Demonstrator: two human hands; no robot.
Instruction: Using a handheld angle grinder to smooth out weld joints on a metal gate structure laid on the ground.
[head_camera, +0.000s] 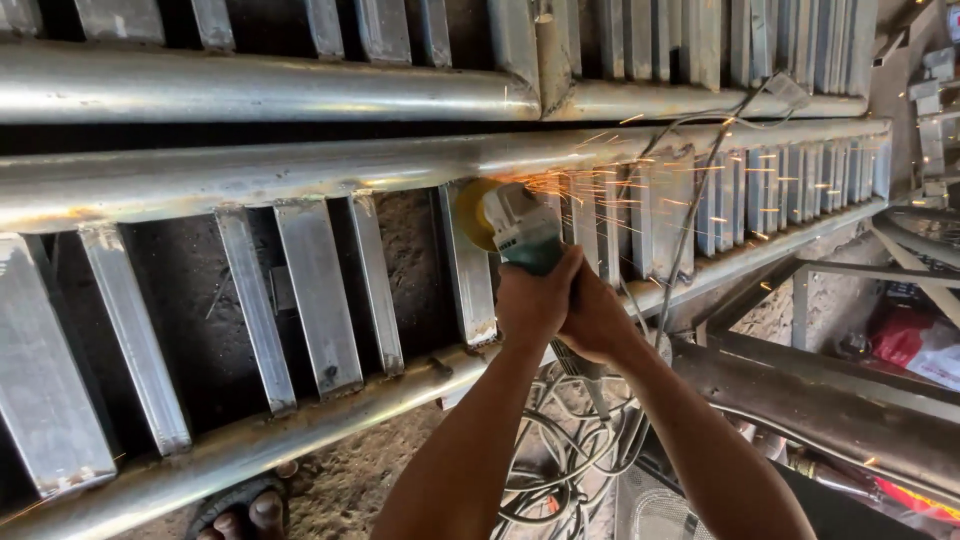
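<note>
At frame centre, the left hand (535, 300) and right hand (598, 318) clamp a teal angle grinder (520, 232) against a steel gate frame (250, 175) (sparks (640, 195) spray right).

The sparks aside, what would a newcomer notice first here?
An angle grinder at centre, gripped by the left hand and the right hand, throws orange sparks rightward along a long metal frame of rails and slats. Below lie tangled cables and a sandalled foot.

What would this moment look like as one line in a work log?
left hand and right hand: both gripping angle grinder | disc on steel gate frame | sparks flying right
</note>
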